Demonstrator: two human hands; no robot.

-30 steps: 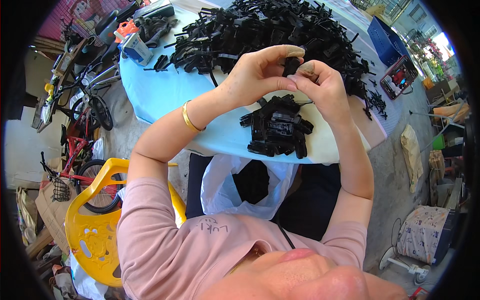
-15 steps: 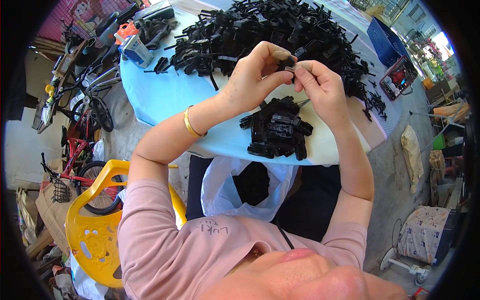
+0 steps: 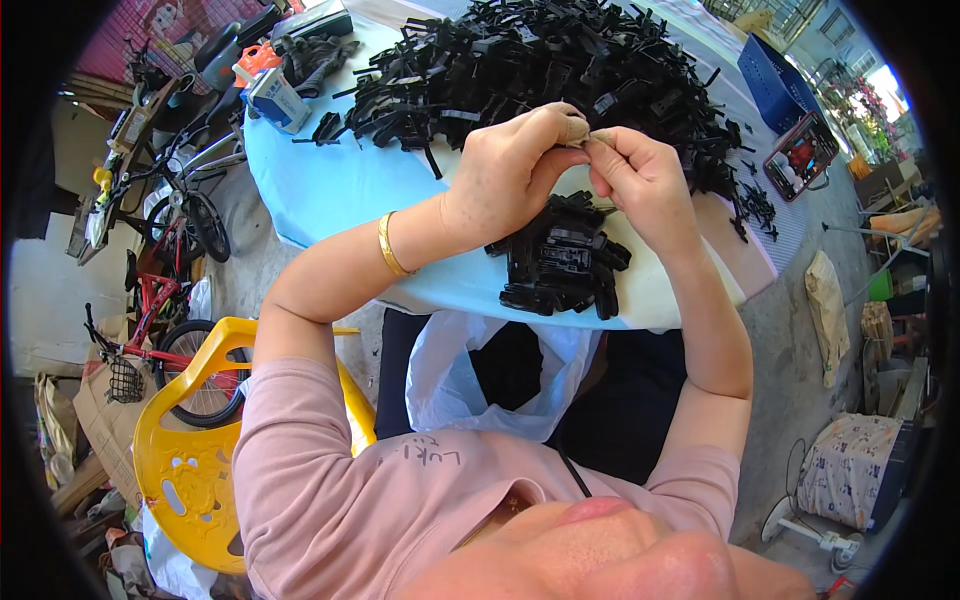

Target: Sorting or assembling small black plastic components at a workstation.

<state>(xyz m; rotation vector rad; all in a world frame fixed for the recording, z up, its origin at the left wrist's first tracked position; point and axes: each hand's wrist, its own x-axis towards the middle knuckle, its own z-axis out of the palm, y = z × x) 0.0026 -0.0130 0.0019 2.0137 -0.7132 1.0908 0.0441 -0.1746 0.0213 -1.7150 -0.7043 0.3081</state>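
The person's left hand (image 3: 508,170) and right hand (image 3: 645,185) met above the bench (image 3: 330,190), the thumbs and forefingers of both drawn in close so that their tips came together. Tan covers (image 3: 577,130) wrapped at least one of the fingertips. Whatever lay between them was hidden by the fingers, so I could not tell whether either hand was clamped on a part. Behind the hands, a large heap of black parts (image 3: 540,70) covered the far middle of the bench, its pieces overlapping at all angles. Just below the hands, a smaller pile of black parts (image 3: 562,262) sat near the bench's front edge, apart from the heap. Tiny black pieces (image 3: 755,205) lay scattered at the heap's right side, near a phone (image 3: 802,155) propped at a tilt, with a blue basket (image 3: 775,85) beyond it. To the left of the heap stood a blue and white box (image 3: 278,100), with an orange item (image 3: 258,60) just behind it. A gold bracelet (image 3: 388,245) circled the left wrist. Below the front edge, a whitish plastic bag (image 3: 437,370) hung open at the person's lap, dark inside. A yellow chair (image 3: 190,470) stood at the left, near a red bicycle (image 3: 155,295).
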